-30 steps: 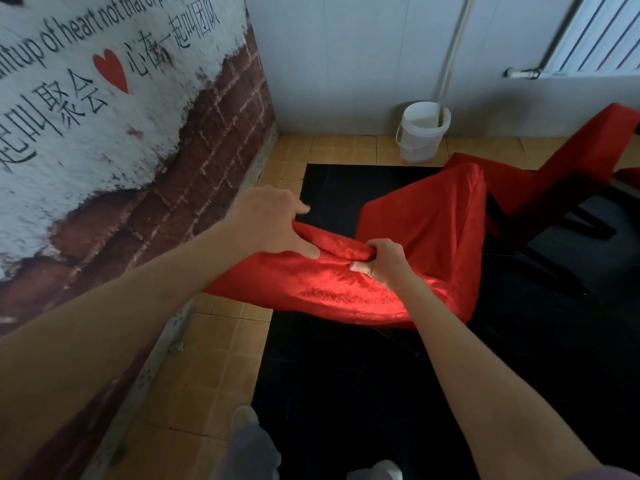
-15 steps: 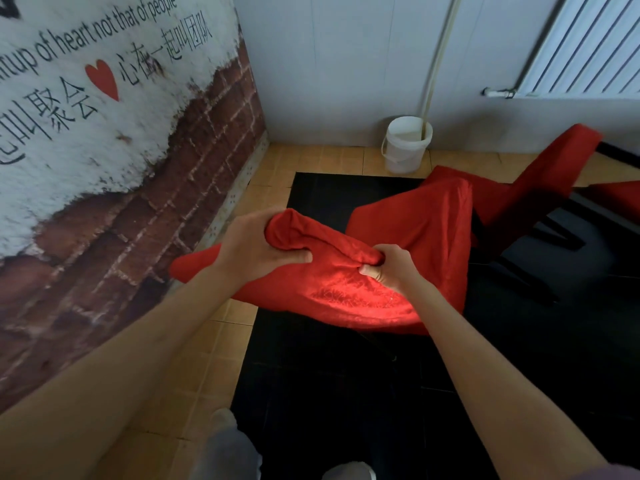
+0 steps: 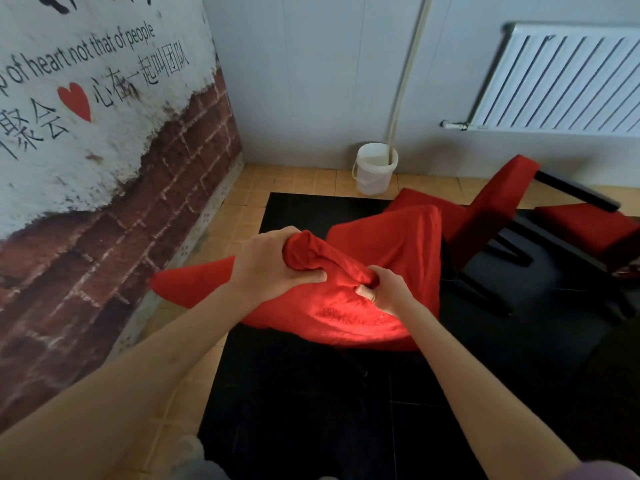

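Hands are still gripping the red cover, which is spreading mid-scene above the black floor; the left hand is bunching a higher clump than a second ago, the right hand pinching alongside.

Left hand and right hand grip red cloth.

The left wall is painted as white plaster flaking off red brick, with black lettering and a red heart. A white radiator is mounted on the pale back wall. A white bucket is set below a pipe. The floor is laid with tan tiles around a black section. Red-cushioned, black-framed chairs are seen at the right.
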Demonstrator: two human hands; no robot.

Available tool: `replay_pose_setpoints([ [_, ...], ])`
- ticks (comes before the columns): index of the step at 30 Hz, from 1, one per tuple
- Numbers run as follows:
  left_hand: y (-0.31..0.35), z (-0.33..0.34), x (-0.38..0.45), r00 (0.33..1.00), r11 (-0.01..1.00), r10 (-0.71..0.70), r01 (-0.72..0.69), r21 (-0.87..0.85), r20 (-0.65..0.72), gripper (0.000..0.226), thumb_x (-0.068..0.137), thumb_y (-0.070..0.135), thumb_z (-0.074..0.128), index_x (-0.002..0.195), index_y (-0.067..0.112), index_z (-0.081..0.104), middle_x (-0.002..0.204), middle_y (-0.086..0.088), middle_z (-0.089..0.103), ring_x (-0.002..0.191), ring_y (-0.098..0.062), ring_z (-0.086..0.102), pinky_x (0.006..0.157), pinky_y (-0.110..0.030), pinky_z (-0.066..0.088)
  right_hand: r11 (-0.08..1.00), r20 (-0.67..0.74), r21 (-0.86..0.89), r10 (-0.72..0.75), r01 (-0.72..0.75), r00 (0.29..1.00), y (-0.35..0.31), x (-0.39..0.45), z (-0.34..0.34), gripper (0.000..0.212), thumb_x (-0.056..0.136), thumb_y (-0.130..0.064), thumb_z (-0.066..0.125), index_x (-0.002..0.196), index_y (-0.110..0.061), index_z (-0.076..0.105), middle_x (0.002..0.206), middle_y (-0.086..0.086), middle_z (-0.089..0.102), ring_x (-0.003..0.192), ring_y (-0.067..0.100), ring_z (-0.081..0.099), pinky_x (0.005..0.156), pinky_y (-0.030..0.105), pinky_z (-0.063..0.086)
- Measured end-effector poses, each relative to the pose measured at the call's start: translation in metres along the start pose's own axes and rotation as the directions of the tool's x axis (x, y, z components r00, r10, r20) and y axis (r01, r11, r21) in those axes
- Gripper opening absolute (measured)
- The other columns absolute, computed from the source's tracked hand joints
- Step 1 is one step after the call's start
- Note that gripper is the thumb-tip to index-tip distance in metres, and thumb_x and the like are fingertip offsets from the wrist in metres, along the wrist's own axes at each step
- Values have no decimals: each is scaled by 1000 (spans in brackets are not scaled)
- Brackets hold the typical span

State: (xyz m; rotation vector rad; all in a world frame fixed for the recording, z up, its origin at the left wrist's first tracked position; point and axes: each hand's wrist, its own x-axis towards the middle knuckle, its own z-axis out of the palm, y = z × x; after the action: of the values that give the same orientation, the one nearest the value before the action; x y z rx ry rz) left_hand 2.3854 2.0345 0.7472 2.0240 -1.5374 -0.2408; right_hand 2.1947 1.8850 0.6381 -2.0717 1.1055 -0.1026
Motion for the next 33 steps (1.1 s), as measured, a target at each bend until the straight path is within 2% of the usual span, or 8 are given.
replay_pose_setpoints([
  [6, 38, 20, 4, 998, 997, 69, -69, 34, 1, 77, 52, 77, 67, 108, 24, 62, 93, 12, 66, 86, -7, 61, 90, -36, 49, 999, -29, -24, 20, -21, 999, 9, -24, -27, 84, 58, -73, 62, 122, -19, 57, 107, 3, 68, 104, 25, 62, 91, 38, 47],
  [8, 43, 21, 4, 990, 992, 126, -125, -15, 57, 84, 51, 68, 77, 122, 27, 56, 106, 14, 63, 95, -6, 59, 96, -35, 47, 999, -46, -38, 19, -21, 999, 10, -30, -35, 65, 71, -46, 79, 127, -22, 54, 112, 2, 67, 109, 26, 60, 94, 39, 45],
  [11, 41, 13, 6, 938, 971, 198, -147, -190, 284, 116, 46, 64, 83, 145, 36, 30, 125, 20, 49, 113, 0, 47, 101, -25, 35, 996, -40, -83, -36, 32, 999, 9, -37, -48, 80, 66, -32, 86, 135, -28, 46, 122, 0, 64, 116, 25, 57, 98, 38, 43],
  [14, 24, 2, 10, 937, 949, 183, -90, -301, 298, 119, 45, 74, 76, 145, 50, 17, 139, 21, 38, 130, 0, 36, 105, -26, 25, 991, -29, -110, -81, 77, 996, 5, -46, -61, 93, 60, -32, 88, 140, -33, 40, 130, -2, 59, 121, 22, 53, 103, 40, 40],
  [16, -3, -2, 6, 963, 971, 74, -10, -239, 261, 107, 51, 66, 79, 142, 51, 24, 138, 23, 35, 129, -2, 36, 105, -31, 27, 991, -33, -110, -74, 70, 997, 1, -52, -69, 99, 58, -34, 89, 142, -36, 37, 133, -2, 56, 123, 19, 50, 105, 40, 39],
  [19, -41, 5, -8, 967, 990, -61, 90, -106, 249, 72, 60, 43, 86, 124, 42, 51, 114, 17, 59, 103, -4, 56, 94, -32, 44, 983, -24, -151, -110, 105, 994, -8, -60, -72, 97, 62, -38, 87, 144, -38, 34, 132, -3, 55, 121, 17, 50, 101, 32, 39],
  [24, -53, 13, -8, 988, 993, -108, 112, -29, 114, 49, 56, 50, 86, 97, 32, 68, 81, 24, 60, 75, 6, 56, 76, -26, 47, 970, -3, -178, -166, 163, 986, -31, -62, -64, 68, 78, -39, 76, 137, -34, 43, 125, -1, 57, 115, 19, 53, 97, 36, 42],
  [33, 13, 40, 2, 993, 996, 82, -85, 28, 89, 81, 47, 86, 52, 100, 27, 72, 89, 10, 71, 81, -12, 65, 75, -32, 52, 962, -118, -266, -102, 68, 988, -14, -78, -99, 58, 71, -34, 82, 122, -23, 56, 107, -2, 67, 101, 21, 61, 86, 37, 48],
])
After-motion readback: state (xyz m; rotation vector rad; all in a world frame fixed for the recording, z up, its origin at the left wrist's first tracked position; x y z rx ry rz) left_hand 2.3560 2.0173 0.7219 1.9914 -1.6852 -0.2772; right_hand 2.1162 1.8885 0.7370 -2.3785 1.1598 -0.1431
